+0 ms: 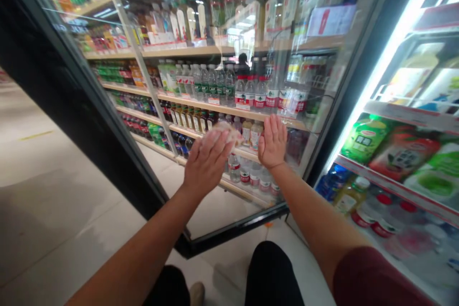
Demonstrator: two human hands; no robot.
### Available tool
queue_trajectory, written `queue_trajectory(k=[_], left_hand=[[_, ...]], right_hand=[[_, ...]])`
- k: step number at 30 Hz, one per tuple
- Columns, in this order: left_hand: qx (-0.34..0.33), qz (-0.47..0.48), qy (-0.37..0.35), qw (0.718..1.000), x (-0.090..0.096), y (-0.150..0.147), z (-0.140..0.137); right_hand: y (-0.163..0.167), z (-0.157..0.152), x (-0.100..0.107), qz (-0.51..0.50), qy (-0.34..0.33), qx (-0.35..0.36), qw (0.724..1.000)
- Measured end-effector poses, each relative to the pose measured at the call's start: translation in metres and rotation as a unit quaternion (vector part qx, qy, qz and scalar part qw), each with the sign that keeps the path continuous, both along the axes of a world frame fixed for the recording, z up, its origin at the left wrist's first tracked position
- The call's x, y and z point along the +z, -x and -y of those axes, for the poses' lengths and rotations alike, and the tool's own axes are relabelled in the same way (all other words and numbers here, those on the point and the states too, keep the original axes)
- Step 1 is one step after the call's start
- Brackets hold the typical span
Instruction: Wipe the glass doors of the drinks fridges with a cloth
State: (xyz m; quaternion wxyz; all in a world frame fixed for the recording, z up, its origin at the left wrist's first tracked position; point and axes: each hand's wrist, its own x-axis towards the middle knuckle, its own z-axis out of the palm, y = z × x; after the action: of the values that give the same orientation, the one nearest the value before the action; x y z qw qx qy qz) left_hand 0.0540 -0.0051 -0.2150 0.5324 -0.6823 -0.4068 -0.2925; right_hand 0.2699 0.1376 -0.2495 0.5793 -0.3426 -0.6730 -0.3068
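A pale cloth (229, 133) with pinkish patches, blurred, lies under the fingers of my left hand (208, 160), against the glass door (236, 232). That hand holds the cloth with its fingers stretched over it. To the right, my right hand (273, 143) is spread flat at the glass, fingers straight up and nothing in it. The door has a black frame and stands swung open. Part of the cloth is hidden behind my left hand.
Through the glass show shelves (222, 100) of several bottled drinks. At right, the lit fridge (398, 172) holds bottles and green and red packs on racks. Pale tiled floor (53, 201) stretches to the left. My knees (272, 272) are close below the door.
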Motion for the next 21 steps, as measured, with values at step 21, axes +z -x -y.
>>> queue_trajectory(k=[21], left_hand=[[-0.013,0.157,-0.016,0.987,0.22,0.057,-0.012]], right_hand=[[-0.006,0.021,0.012,-0.024,0.024,0.049,0.998]])
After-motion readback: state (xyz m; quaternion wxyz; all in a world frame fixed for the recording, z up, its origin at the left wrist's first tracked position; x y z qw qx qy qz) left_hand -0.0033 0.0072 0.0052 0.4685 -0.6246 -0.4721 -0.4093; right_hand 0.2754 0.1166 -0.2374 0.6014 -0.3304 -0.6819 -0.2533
